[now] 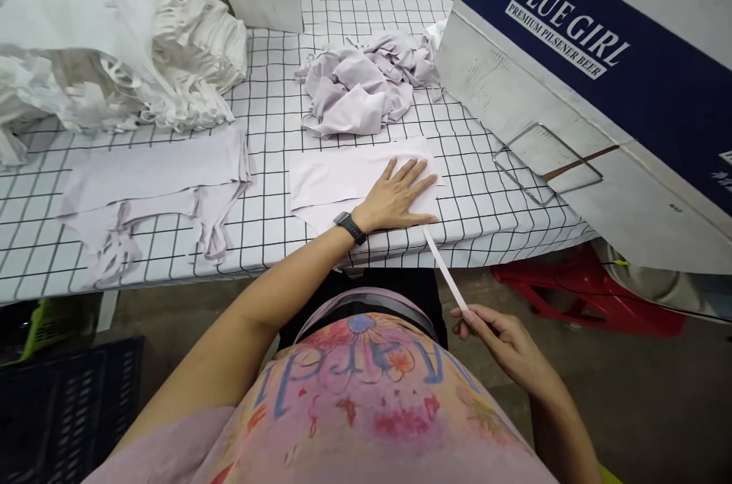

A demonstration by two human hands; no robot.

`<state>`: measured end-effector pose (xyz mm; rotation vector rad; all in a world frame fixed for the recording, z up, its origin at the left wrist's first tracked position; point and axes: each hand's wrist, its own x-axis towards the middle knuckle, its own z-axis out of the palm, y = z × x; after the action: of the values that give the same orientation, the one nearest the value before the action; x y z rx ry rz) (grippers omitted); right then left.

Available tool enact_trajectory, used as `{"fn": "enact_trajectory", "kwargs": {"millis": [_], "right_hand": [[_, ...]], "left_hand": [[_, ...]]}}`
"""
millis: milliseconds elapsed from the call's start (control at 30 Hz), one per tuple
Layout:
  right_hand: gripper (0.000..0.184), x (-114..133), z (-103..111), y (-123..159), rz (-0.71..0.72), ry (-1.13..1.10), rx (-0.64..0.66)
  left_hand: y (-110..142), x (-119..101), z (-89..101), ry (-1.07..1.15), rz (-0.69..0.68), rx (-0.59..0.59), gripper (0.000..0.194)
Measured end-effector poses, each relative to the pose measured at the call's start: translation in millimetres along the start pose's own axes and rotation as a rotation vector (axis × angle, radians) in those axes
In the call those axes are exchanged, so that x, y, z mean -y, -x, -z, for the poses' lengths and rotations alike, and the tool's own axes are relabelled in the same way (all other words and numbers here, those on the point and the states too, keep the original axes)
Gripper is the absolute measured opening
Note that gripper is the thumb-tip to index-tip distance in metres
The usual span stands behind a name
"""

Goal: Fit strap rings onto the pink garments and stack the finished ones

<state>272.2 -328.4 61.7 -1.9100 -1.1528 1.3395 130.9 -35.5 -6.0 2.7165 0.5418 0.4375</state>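
Note:
My left hand (399, 196) lies flat with fingers spread, pressing on a folded pale pink garment (332, 175) near the table's front edge. From under that hand a narrow pale strap (443, 267) runs down past the edge. Its lower end is pinched between the thumb and fingers of my right hand (500, 335), which is off the table in front of my body. The strap looks straight. To the left lies a stack of similar pink garments (154, 171) with straps hanging toward me. A crumpled heap of pink garments (366, 84) sits just behind the folded one.
A large pile of white garments (114, 42) fills the back left of the checked table (274, 118). On the right leans a beer carton (572, 88), with a wire frame (546, 164) against it. A red stool (589, 290) stands below the table's right side.

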Motion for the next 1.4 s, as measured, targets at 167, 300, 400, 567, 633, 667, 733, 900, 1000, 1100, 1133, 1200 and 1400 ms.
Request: {"fn": "enact_trajectory", "kwargs": {"millis": [167, 300, 400, 567, 633, 667, 733, 900, 1000, 1100, 1133, 1200, 1400], "right_hand": [[0.043, 6, 8, 23, -0.085, 0.018, 0.090], [0.044, 15, 15, 37, -0.125, -0.062, 0.039], [0.025, 22, 23, 45, -0.094, -0.081, -0.005], [0.027, 26, 29, 43, 0.043, -0.250, -0.043], [0.027, 26, 27, 31, 0.093, -0.294, -0.065], [0.027, 27, 24, 22, 0.123, -0.293, -0.089], [0.026, 31, 18, 2, 0.179, -0.274, -0.139], [0.026, 49, -3, -50, 0.207, -0.272, -0.231], [0.027, 58, -11, -73, 0.190, -0.258, -0.298], [0.027, 63, -16, -90, 0.207, -0.262, -0.340], [0.027, 63, -17, -95, 0.213, -0.268, -0.347], [0.024, 64, -19, -103, 0.235, -0.274, -0.347], [0.018, 66, -20, -114, 0.333, -0.255, -0.299]], "left_hand": [[-1, 0, -1.4, 0.020, 0.005, -0.019, 0.089], [-1, 0, -2.1, 0.027, 0.003, -0.020, 0.088], [-1, 1, -1.9, 0.043, -0.001, -0.033, 0.086], [0, 0, -1.9, 0.057, -0.001, -0.038, 0.085], [0, 0, -1.4, 0.051, 0.004, -0.026, 0.086], [-1, 0, -0.7, 0.051, 0.007, -0.016, 0.086], [-3, 0, 2.6, 0.073, 0.015, -0.002, 0.083], [1, -7, 24.0, 0.267, 0.052, -0.203, 0.039], [17, -18, 39.2, 0.383, 0.129, -0.367, 0.023], [38, -31, 47.1, 0.476, 0.212, -0.406, 0.016], [44, -36, 47.9, 0.504, 0.228, -0.399, 0.015], [53, -44, 47.6, 0.571, 0.235, -0.369, 0.013], [54, -61, 46.9, 0.708, 0.181, -0.341, 0.013]]}}
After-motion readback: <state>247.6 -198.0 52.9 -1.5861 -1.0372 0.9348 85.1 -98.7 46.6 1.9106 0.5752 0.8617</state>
